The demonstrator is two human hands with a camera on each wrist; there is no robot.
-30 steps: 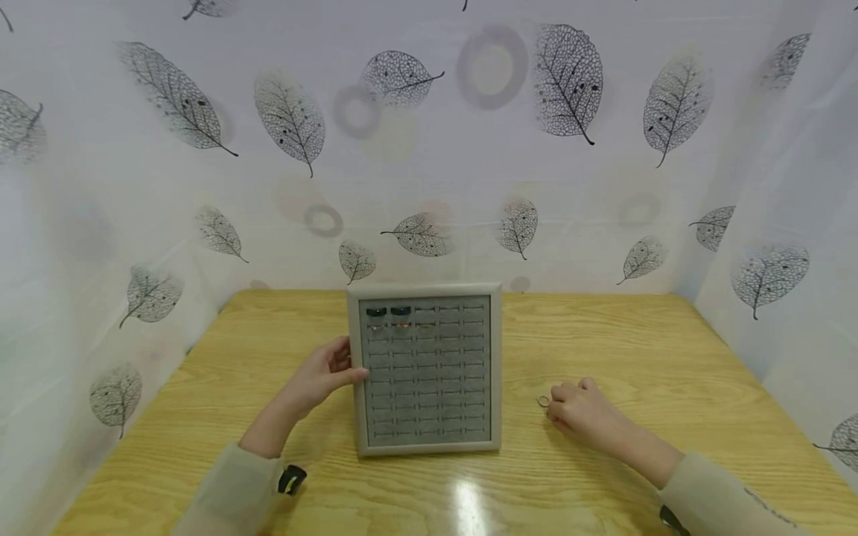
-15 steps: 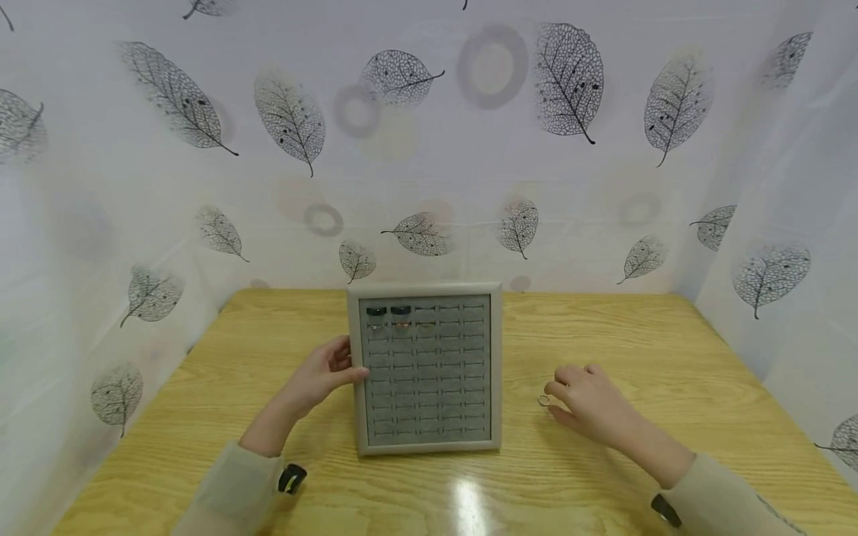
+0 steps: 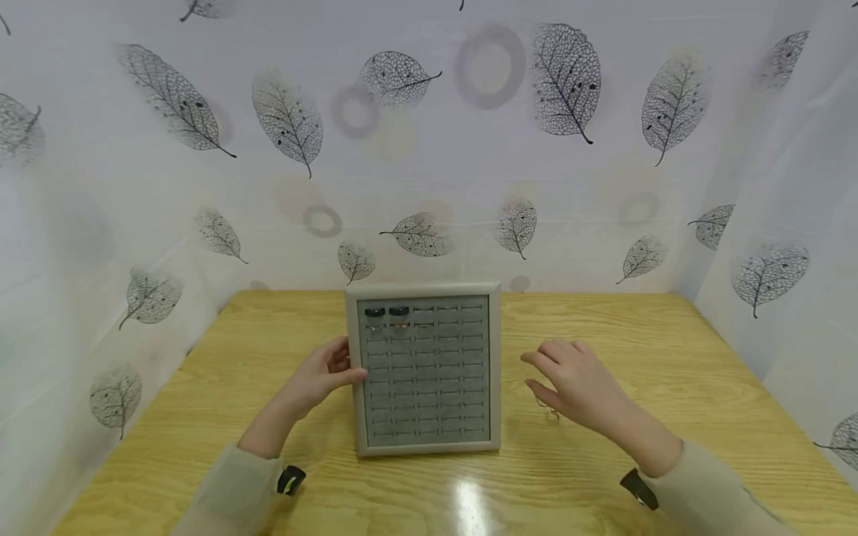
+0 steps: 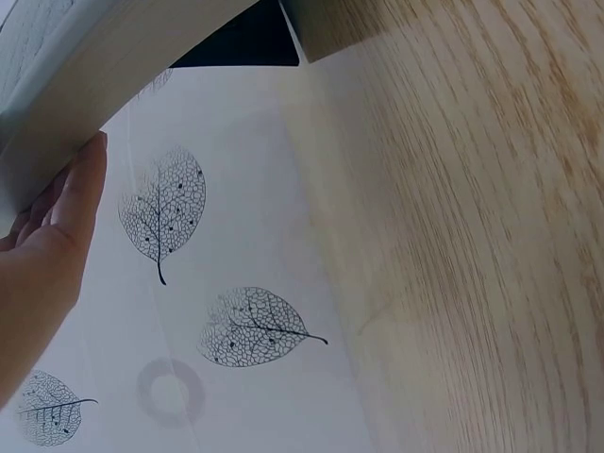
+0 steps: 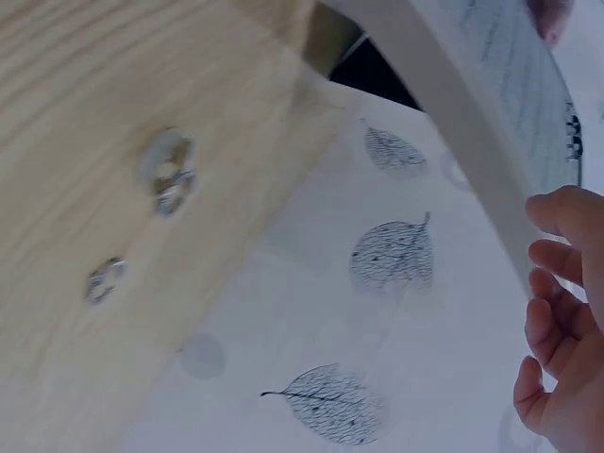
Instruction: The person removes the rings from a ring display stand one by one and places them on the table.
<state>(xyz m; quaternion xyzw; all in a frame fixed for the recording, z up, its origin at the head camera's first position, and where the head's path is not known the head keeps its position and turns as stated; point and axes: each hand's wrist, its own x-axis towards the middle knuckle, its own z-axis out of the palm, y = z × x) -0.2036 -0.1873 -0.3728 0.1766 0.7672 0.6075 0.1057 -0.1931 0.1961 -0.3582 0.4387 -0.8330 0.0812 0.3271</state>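
Note:
A ring display board [image 3: 425, 372] with a pale frame and grey slotted padding stands upright on the table. Two dark rings [image 3: 398, 311] sit in its top row, and a few thinner rings [image 3: 400, 325] in the second. My left hand [image 3: 315, 380] grips the board's left edge, thumb on the front and fingers behind. Right of the board, my right hand [image 3: 576, 380] hovers with thumb and forefinger apart; no ring shows between them. Loose rings [image 3: 553, 415] lie below it, partly hidden by the hand. The right wrist view shows silvery rings [image 5: 107, 280] on the wood.
The wooden table [image 3: 603, 476] reaches back to a white curtain [image 3: 429, 149] with a leaf print. A dark support [image 4: 250, 42] shows behind the board in the left wrist view. Dark bands [image 3: 291, 480] are on both wrists.
My right hand has moved up and left from beside a ring on the table, and its thumb and forefinger have spread. Another loose ring has come into sight. The left hand keeps its hold.

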